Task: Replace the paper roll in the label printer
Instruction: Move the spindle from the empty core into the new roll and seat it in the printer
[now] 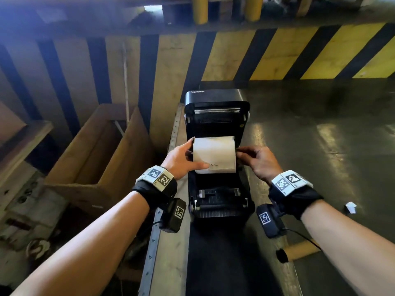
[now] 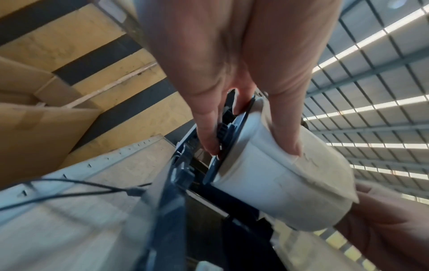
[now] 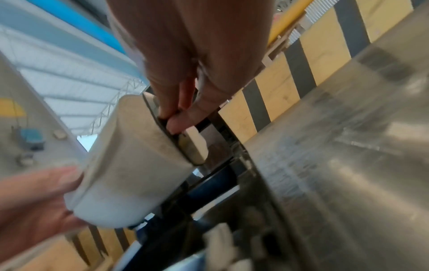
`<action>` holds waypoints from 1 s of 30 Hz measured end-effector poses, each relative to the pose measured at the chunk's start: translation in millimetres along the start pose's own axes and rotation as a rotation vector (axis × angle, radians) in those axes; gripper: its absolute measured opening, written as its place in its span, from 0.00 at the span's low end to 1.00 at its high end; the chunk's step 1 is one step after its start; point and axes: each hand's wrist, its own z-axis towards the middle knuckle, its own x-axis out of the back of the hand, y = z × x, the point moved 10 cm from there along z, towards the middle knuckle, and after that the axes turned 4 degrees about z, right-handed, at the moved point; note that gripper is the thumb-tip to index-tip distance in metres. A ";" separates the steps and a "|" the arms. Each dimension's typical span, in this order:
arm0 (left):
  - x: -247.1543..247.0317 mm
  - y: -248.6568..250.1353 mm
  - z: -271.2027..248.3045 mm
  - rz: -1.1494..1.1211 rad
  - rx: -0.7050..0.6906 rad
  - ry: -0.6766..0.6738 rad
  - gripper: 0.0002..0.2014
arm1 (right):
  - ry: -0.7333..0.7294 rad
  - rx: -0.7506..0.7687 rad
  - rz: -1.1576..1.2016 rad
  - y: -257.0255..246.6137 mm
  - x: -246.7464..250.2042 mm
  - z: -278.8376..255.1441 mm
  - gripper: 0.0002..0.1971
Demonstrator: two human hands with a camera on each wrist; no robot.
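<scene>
**Head view: seating the roll between the printer's guides**

Head camera is showing both hands working at the open black plastic label printer (image 1: 217, 146), which is sitting on the long narrow desk (image 1: 171, 242). The white cylindrical paper roll (image 1: 214, 154) is hovering over the printer's bay. The left hand (image 1: 181, 159) is curling round the roll's left end, thumb lying across the paper, while the right hand (image 1: 258, 161) is pinching the dark holder flange at the right end. Keeping the roll level and both flanges spread evenly looks wise as it goes down.
</scene>
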 end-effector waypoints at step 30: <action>-28.5 -15.1 0.0 0.468 0.093 0.118 0.42 | -0.143 0.150 -0.684 3.1 -25.2 7.5 0.11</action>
